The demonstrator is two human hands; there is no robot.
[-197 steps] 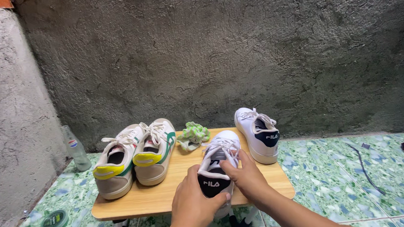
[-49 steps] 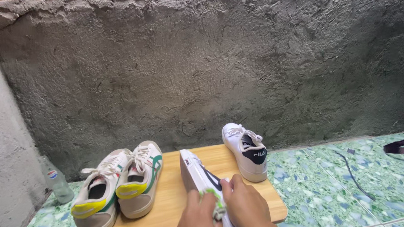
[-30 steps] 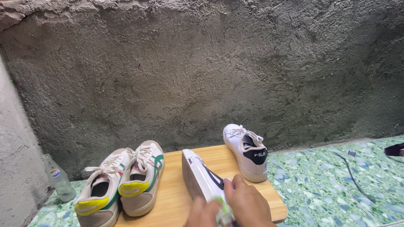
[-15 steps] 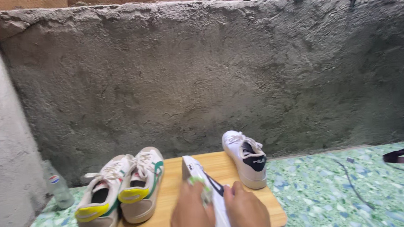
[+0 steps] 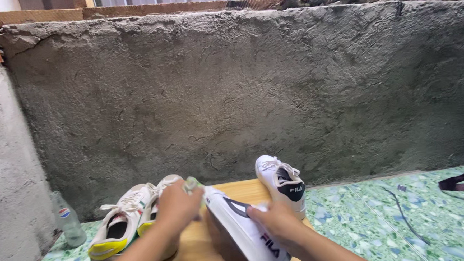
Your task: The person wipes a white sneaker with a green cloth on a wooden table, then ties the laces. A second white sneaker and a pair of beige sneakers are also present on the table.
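A white sneaker point(image 5: 242, 233) with a dark side stripe lies tipped on its side over the low wooden table point(image 5: 244, 188). My right hand point(image 5: 273, 222) grips its upper side. My left hand point(image 5: 176, 204) is closed on a green and white cloth point(image 5: 191, 184) and presses it at the shoe's toe end. The matching white sneaker point(image 5: 281, 182) stands upright at the table's back right.
A pair of cream sneakers with yellow heels and green stripes point(image 5: 128, 220) stands on the table's left. A glass bottle point(image 5: 67, 220) sits on the green speckled floor by the left wall. A rough concrete wall rises behind. A dark strap point(image 5: 459, 183) lies far right.
My left hand has slid the cloth along the shoe from near its heel up to the toe. The shoe has tilted more onto its side, and the camera has tipped upward.
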